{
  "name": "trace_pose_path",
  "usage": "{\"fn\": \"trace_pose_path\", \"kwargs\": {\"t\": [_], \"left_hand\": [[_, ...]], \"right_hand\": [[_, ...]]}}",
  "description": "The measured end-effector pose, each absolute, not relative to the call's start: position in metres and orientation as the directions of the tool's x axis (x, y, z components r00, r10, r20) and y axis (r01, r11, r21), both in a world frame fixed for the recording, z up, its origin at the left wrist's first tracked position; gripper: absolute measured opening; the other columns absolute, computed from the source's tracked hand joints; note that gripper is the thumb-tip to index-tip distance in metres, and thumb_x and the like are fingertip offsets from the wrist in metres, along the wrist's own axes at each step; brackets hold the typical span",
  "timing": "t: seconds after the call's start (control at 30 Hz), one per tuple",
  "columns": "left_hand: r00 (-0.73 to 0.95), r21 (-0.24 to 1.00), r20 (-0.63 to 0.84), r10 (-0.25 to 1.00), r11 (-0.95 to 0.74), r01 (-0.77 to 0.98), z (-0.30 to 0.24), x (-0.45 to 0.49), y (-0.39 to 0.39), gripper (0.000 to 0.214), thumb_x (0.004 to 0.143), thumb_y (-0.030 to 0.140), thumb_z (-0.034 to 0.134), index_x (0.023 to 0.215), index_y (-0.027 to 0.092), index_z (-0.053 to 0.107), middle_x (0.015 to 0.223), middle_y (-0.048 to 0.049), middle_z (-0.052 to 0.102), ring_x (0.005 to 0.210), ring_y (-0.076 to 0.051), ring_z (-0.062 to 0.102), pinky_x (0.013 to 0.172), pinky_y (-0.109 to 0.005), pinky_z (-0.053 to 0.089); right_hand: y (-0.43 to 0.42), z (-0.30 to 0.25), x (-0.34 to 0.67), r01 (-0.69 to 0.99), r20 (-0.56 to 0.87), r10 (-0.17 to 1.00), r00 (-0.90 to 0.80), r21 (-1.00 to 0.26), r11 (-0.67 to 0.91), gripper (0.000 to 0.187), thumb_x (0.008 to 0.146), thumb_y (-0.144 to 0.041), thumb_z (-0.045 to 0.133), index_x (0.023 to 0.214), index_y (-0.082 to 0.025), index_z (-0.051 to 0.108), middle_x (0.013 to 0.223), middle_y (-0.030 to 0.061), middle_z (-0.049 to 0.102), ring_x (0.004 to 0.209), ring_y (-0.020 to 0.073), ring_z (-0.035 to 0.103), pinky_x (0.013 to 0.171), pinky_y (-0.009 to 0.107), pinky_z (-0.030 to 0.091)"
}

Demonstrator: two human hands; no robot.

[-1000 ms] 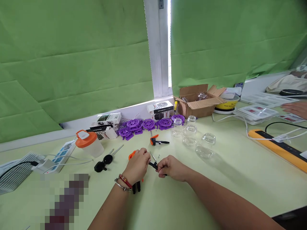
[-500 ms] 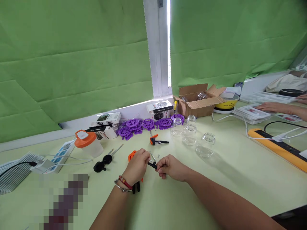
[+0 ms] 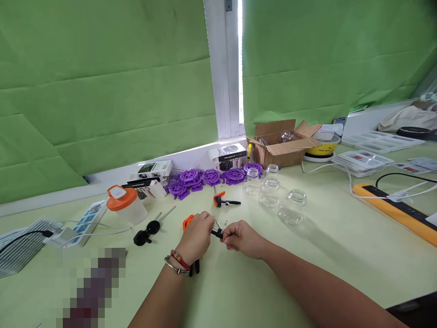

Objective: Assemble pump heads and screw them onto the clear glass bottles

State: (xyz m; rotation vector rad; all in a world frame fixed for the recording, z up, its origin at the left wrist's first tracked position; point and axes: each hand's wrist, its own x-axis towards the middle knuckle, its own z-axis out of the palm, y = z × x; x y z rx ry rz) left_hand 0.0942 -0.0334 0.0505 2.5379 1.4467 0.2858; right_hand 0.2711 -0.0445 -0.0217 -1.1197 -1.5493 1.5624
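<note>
Between both hands is a small black plastic part (image 3: 217, 233), with a thin metal rod (image 3: 217, 222) showing just above it. My left hand (image 3: 197, 233), with bracelets at the wrist, is closed on its left end; the fingertips are partly hidden. The thumb and fingers of my right hand (image 3: 243, 238) pinch the other end. Beside and under my left hand lie orange pieces (image 3: 187, 222) and black pieces (image 3: 194, 268), mostly covered. A tiny metal piece (image 3: 226, 222) rests just beyond my right fingers. Farther back lies an orange and black assembly (image 3: 223, 200).
Purple plastic discs (image 3: 211, 176), printed boxes (image 3: 228, 155) and a cardboard box (image 3: 283, 148) line the back. Several clear jars (image 3: 296, 207) stand to the right. Leftward are black round-handled tools (image 3: 146, 233), an orange-lidded cup (image 3: 127, 205) and a power strip (image 3: 89, 223).
A co-worker's hands at the far right have left the view, off the plastic cases. My hands have barely moved, and the dark end showing below my right fingers is now out of sight.
</note>
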Motion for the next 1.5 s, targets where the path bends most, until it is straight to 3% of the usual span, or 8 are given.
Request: {"fn": "trace_pose_path", "kwargs": {"t": [0.37, 0.47, 0.57, 0.67, 0.83, 1.17, 1.33, 1.5], "left_hand": [[0.480, 0.270, 0.053, 0.876, -0.475, 0.837, 0.048, 0.093, -0.034, 0.025, 0.089, 0.018, 0.032, 0.071, 0.020, 0.050, 0.083, -0.0065, 0.057, 0.078, -0.021, 0.052, 0.067, -0.032, 0.040], [0.396, 0.402, 0.097, 0.913, -0.400, 0.824, 0.045, 0.093, -0.035, 0.012, 0.085, 0.024, 0.042, 0.092, 0.019, 0.052, 0.096, -0.0076, 0.058, 0.085, -0.021, 0.055, 0.073, -0.034, 0.043], [0.215, 0.577, 0.125, 0.969, -0.247, 0.779, 0.042, 0.091, -0.034, 0.037, 0.075, 0.030, 0.057, 0.109, 0.019, 0.045, 0.101, -0.0076, 0.056, 0.089, -0.021, 0.056, 0.077, -0.035, 0.045], [0.128, 0.742, 0.048, 0.991, -0.121, 0.660, 0.043, 0.086, -0.032, 0.032, 0.072, 0.031, 0.058, 0.099, 0.017, 0.047, 0.082, -0.0018, 0.055, 0.076, -0.018, 0.054, 0.069, -0.031, 0.045], [0.342, 0.898, -0.055, 0.938, -0.103, 0.428, 0.054, 0.072, -0.027, 0.024, 0.081, 0.041, 0.051, 0.080, 0.017, 0.055, 0.072, 0.0013, 0.052, 0.065, -0.012, 0.048, 0.063, -0.026, 0.042], [0.321, 0.474, 0.103, 0.942, -0.330, 0.816, 0.058, 0.094, -0.038, 0.030, 0.089, 0.044, 0.035, 0.085, 0.019, 0.051, 0.083, -0.0064, 0.056, 0.078, -0.022, 0.054, 0.071, -0.035, 0.044], [0.302, 0.385, 0.060, 0.951, -0.301, 0.873, 0.050, 0.104, -0.048, 0.074, 0.052, 0.055, 0.074, 0.107, 0.016, 0.045, 0.100, -0.0122, 0.057, 0.096, -0.031, 0.055, 0.074, -0.037, 0.045], [0.343, 0.383, 0.067, 0.937, -0.342, 0.858, 0.046, 0.108, -0.050, 0.095, 0.044, 0.053, 0.077, 0.123, 0.017, 0.038, 0.111, -0.0111, 0.053, 0.102, -0.031, 0.055, 0.077, -0.037, 0.045]], "right_hand": [[-0.046, -0.022, 0.267, 0.169, -0.074, 0.922, -0.381, -0.986, -0.009, 0.007, 0.069, -0.018, 0.054, 0.070, -0.017, 0.061, 0.062, -0.0011, 0.055, 0.059, 0.0112, 0.049, 0.059, 0.024, 0.039], [-0.046, -0.020, 0.267, 0.144, -0.068, 0.922, -0.381, -0.989, -0.013, 0.007, 0.069, -0.019, 0.054, 0.071, -0.018, 0.061, 0.064, -0.0009, 0.056, 0.059, 0.0114, 0.049, 0.060, 0.024, 0.040], [-0.047, -0.018, 0.268, 0.130, -0.055, 0.924, -0.379, -0.991, -0.005, 0.007, 0.069, -0.020, 0.055, 0.071, -0.017, 0.061, 0.064, -0.0007, 0.056, 0.060, 0.0119, 0.051, 0.060, 0.024, 0.040], [-0.047, -0.015, 0.269, 0.141, -0.041, 0.928, -0.370, -0.990, 0.013, 0.008, 0.069, -0.019, 0.054, 0.070, -0.017, 0.062, 0.065, -0.0001, 0.056, 0.061, 0.0122, 0.051, 0.061, 0.024, 0.040], [-0.047, -0.013, 0.271, 0.119, -0.019, 0.936, -0.351, -0.993, 0.025, 0.009, 0.070, -0.020, 0.055, 0.074, -0.018, 0.063, 0.064, -0.0006, 0.056, 0.060, 0.0118, 0.047, 0.060, 0.025, 0.038], [-0.055, -0.013, 0.263, -0.060, -0.023, 0.952, -0.307, -0.997, -0.044, 0.007, 0.067, -0.023, 0.057, 0.070, -0.016, 0.058, 0.062, -0.0009, 0.055, 0.054, 0.0092, 0.042, 0.053, 0.024, 0.034], [-0.057, -0.011, 0.258, -0.100, -0.083, 0.944, -0.319, -0.988, -0.121, 0.004, 0.062, -0.019, 0.056, 0.065, -0.016, 0.056, 0.051, -0.0040, 0.051, 0.046, 0.0072, 0.040, 0.046, 0.021, 0.030], [-0.061, -0.008, 0.254, -0.166, -0.163, 0.913, -0.374, -0.957, -0.239, 0.005, 0.059, -0.019, 0.055, 0.064, -0.017, 0.055, 0.037, -0.0079, 0.044, 0.034, 0.0073, 0.038, 0.038, 0.021, 0.028]]}}
